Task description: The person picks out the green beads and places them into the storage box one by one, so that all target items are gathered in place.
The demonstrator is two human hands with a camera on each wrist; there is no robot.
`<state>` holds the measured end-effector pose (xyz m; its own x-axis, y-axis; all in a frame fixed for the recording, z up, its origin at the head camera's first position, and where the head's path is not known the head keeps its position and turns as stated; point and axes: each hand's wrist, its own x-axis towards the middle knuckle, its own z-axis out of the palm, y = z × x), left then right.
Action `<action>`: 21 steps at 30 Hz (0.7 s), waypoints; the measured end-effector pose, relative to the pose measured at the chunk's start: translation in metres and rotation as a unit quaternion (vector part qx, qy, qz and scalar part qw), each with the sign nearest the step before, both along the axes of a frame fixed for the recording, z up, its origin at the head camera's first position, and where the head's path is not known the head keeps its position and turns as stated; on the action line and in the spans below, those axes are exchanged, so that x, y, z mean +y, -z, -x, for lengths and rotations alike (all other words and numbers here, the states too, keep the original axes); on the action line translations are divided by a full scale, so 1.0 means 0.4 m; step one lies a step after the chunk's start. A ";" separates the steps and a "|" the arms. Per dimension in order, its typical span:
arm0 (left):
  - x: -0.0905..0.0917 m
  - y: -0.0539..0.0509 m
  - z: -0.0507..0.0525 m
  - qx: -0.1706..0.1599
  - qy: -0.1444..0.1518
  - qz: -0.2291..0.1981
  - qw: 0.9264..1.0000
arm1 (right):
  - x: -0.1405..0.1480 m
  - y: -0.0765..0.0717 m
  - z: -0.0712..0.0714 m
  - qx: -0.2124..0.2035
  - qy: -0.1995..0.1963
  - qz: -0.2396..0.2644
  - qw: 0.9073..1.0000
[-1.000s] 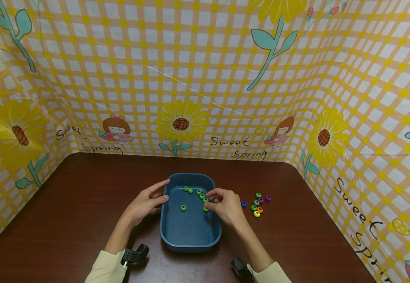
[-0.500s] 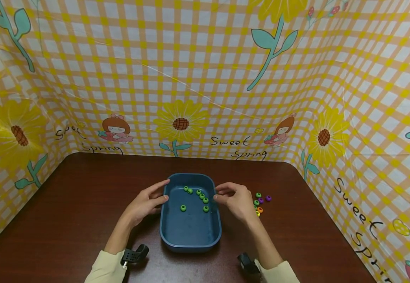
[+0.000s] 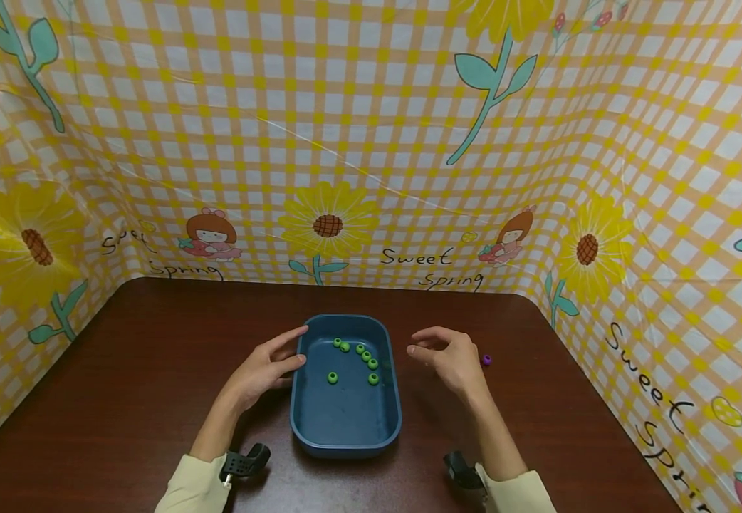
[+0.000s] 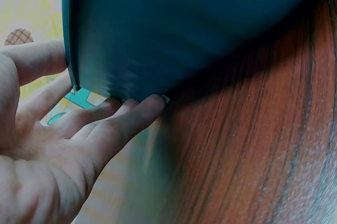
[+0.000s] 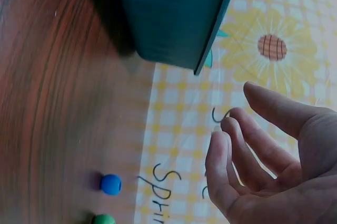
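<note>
Fingers (image 4: 124, 129) nearly straight, your left hand (image 3: 258, 370) touches the left side of a blue bin (image 3: 345, 424) holding seven green beads (image 3: 373, 379). Your right hand (image 3: 454, 362), loosely curved and gripping nothing, hovers off the bin's right side, near a purple bead (image 3: 487, 360). A dark wood-grain table (image 3: 217, 306) lies beneath, yellow-checked sunflower cloth (image 3: 345, 121) rising behind and beside it. Your right-wrist view shows a blue bead (image 5: 110, 184) and another green bead (image 5: 103, 220) on the table, which the head view does not.

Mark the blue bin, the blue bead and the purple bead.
Blue bin (image 3: 345, 413): head view, bare inner floor.
Blue bead (image 5: 109, 184): right wrist view, middle of its rounded side.
Purple bead (image 3: 487, 360): head view, middle of its visible part.
</note>
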<state>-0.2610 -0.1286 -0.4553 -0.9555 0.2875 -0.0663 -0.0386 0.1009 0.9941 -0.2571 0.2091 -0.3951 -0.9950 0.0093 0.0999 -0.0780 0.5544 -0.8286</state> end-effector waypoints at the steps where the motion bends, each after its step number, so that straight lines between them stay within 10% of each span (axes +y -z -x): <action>1: 0.000 0.000 0.000 0.000 0.000 0.000 1.000 | 0.006 -0.001 0.000 -0.003 0.000 0.000 1.000; 21: 0.000 0.002 0.003 0.001 -0.002 -0.008 1.000 | 0.118 0.018 0.013 -0.025 0.035 -0.040 0.998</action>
<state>-0.2624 -0.1285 -0.4562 -0.9568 0.2843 -0.0604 -0.0379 0.0839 0.9958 -0.2624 0.2564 -0.4021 -0.9960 0.0721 0.0535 0.0029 0.6213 -0.7836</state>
